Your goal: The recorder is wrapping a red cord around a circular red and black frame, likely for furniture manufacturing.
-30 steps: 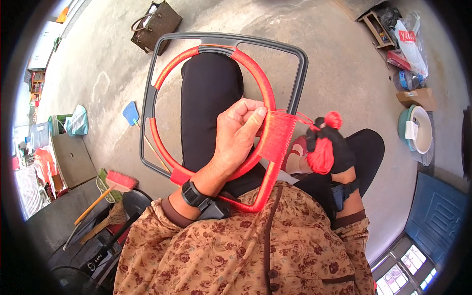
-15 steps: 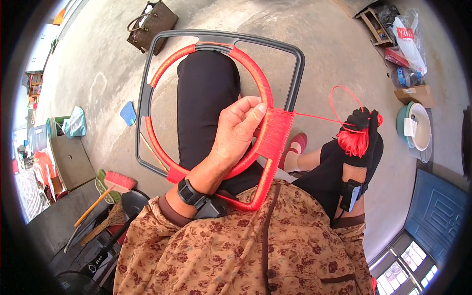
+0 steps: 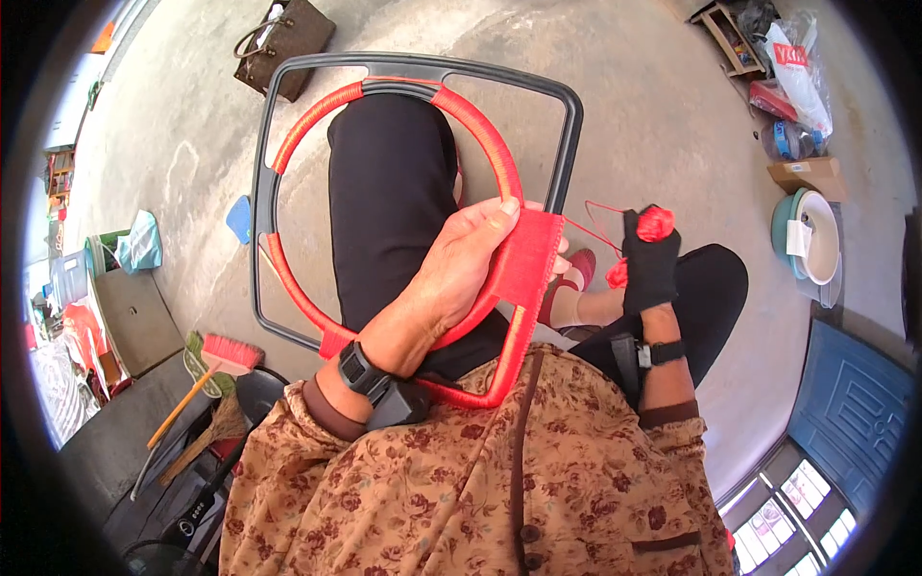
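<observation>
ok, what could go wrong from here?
Slack in the red thread could let it tangle near the right hand.
The red bundle might unravel if that hand's grip loosens.
The left hand grips the black frame at one side, so a hard pull could twist it.

The left grip [image 3: 466, 259] clasps, thumb [image 3: 505, 213] on top, forearm [image 3: 405, 331] slanting inward, while the gloved right grip [image 3: 651, 264] curls.
</observation>
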{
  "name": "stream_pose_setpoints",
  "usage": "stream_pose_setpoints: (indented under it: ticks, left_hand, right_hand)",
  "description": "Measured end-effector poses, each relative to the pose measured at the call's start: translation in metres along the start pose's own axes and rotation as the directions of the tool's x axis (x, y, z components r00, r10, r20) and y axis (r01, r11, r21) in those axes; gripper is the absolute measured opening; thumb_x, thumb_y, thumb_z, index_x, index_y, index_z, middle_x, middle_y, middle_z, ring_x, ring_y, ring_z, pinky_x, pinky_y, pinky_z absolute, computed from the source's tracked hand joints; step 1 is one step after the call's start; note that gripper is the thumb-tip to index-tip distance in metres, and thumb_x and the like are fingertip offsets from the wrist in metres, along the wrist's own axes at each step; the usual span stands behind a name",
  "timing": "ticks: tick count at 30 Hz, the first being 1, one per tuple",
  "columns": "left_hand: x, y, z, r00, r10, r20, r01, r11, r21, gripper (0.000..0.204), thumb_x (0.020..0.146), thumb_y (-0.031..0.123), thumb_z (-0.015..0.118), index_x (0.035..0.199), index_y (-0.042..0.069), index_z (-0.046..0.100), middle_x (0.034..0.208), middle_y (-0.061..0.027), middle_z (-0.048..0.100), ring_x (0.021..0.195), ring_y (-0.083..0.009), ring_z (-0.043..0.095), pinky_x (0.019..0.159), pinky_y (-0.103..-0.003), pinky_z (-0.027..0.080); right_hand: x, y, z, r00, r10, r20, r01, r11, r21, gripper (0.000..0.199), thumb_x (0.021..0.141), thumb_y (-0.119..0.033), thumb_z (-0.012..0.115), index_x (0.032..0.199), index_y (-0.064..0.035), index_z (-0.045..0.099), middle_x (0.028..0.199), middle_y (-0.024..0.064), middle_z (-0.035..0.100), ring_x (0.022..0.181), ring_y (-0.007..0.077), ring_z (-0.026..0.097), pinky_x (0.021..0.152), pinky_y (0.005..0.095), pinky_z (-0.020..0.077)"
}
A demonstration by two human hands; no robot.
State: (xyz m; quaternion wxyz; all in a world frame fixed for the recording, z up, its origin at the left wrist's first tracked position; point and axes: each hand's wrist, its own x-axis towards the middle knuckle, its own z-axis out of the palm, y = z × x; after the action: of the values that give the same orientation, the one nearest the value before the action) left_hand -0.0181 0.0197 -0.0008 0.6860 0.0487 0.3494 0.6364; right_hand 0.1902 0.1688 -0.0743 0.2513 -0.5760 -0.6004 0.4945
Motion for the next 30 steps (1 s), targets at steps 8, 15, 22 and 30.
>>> stream_pose_setpoints:
  ticks: [8,15,22,30]
  left_hand:
    - [0.000,0.004,0.004,0.995,0.074,0.063,-0.079,0.994,0.079,0.029,0.097,0.022,0.050,0.116,0.000,0.051,0.100,-0.0202,0.064,0.087,-0.0309,0.068,0.076,-0.038,0.057]
    - [-0.031,0.037,0.014,0.981,0.187,-0.055,-0.176,0.971,0.163,0.031,0.093,0.019,0.059,0.119,0.002,0.054,0.099,-0.0123,0.065,0.081,-0.0186,0.067,0.072,-0.033,0.057]
    - [-0.106,0.105,-0.018,0.946,0.321,-0.047,-0.242,0.793,0.559,0.056,0.082,0.017,0.070,0.128,-0.004,0.047,0.106,-0.0101,0.062,0.086,-0.0158,0.063,0.082,-0.030,0.050]
    - [-0.155,0.098,-0.062,0.778,0.499,-0.382,-0.223,0.787,0.575,0.042,0.089,0.007,0.054,0.128,-0.005,0.046,0.112,-0.0149,0.063,0.100,-0.0215,0.064,0.093,-0.033,0.049]
  right_hand:
    - [0.016,0.023,0.006,0.984,0.079,0.160,-0.117,0.963,0.245,0.026,0.083,-0.023,0.070,0.070,-0.0037,0.058,0.062,0.0062,0.061,0.051,0.0156,0.058,0.049,0.0315,0.0440]
    - [0.000,-0.010,-0.038,0.975,0.054,0.214,-0.142,0.894,0.425,0.020,0.080,-0.022,0.072,0.073,-0.0069,0.061,0.072,0.0068,0.063,0.062,0.0138,0.060,0.055,0.0287,0.0458]
    - [-0.046,-0.045,-0.037,0.576,-0.779,0.248,0.804,0.484,-0.345,0.018,0.089,-0.014,0.060,0.104,-0.0038,0.058,0.086,0.0069,0.060,0.078,0.0168,0.061,0.068,0.0297,0.0511]
    - [-0.048,-0.056,-0.010,0.842,-0.190,0.505,0.054,0.961,0.270,0.020,0.089,-0.011,0.059,0.107,-0.0032,0.057,0.085,0.0050,0.058,0.074,0.0148,0.058,0.066,0.0268,0.0483]
